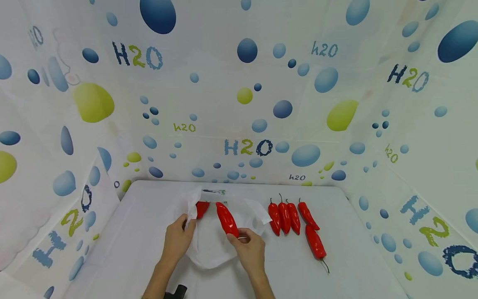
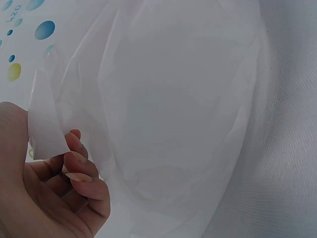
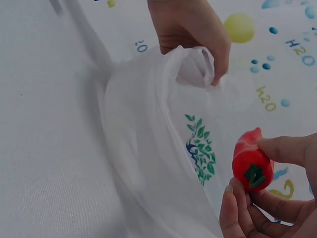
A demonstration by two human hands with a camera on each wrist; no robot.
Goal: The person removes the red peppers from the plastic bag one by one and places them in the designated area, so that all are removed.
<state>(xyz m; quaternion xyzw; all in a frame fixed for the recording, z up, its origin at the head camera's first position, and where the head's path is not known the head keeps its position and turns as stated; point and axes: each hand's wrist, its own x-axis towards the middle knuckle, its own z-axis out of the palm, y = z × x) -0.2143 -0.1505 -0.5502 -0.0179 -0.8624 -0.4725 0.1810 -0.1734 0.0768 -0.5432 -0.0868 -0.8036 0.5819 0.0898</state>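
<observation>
Head view first: the right hand (image 1: 251,252) has a glossy red pepper (image 1: 227,219) pinched at its near end between thumb and fingers, with the far end sticking out over the white bag (image 1: 213,251). Left hand (image 1: 177,240) is pinching the bag's rim on the left. There's another red pepper (image 1: 202,209) at the bag's mouth right by those fingers, can't tell how deep it sits. Five more (image 1: 284,215) lie on the white table (image 1: 364,257) to the right, four roughly in a row and one below with its stem pointing at the person.

Left wrist view: fingers are curled in close, with the bag's edge running in behind them, and the bag looks thin and floppy. I'd keep hold of that rim, since it'd probably sag and close up if let go. Held pepper isn't in this one.

Right wrist view: green stem end of the pepper faces the camera, thumb on one side, fingertips on the other and underneath, just beside the bag with its leafy print (image 3: 200,151). My guess is it's light and fairly firm, but that shiny skin could be slippery, so grip the fat stem end, not the tapered tip
</observation>
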